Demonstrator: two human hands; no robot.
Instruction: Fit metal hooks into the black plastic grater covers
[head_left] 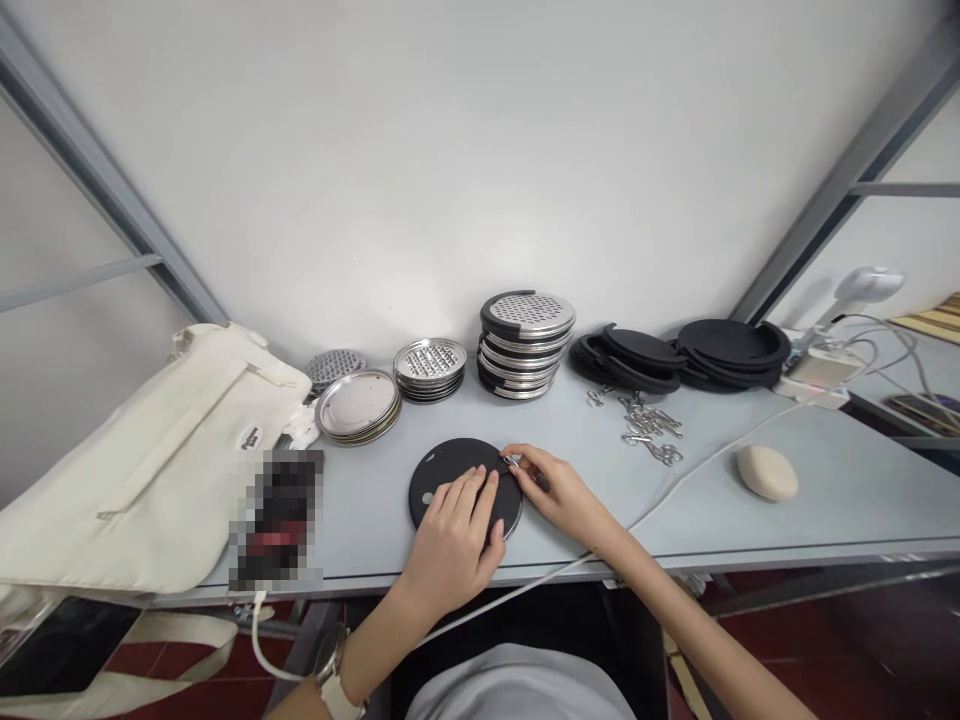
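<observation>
A round black disc [427, 478] lies on the table in front of me, with a thin silvery edge at its lower right. My left hand [457, 535] rests on top of it, fingers stretched out flat and pressing it down. At the disc's upper right rim, my right hand [551, 490] pinches a small metal clasp [511, 461] between thumb and fingers. The fingers hide part of the clasp, so I cannot tell whether it is attached to the disc. Loose metal clasps [651, 425] lie in a small heap to the right.
Along the wall stand stacked silver grater discs [430, 362], plain metal discs [358, 403], black-rimmed grater discs [528, 350] and black round holders [731, 355]. A cream bag [150, 470] is at left. A white cable [694, 470] crosses the table near a pale mouse [767, 473].
</observation>
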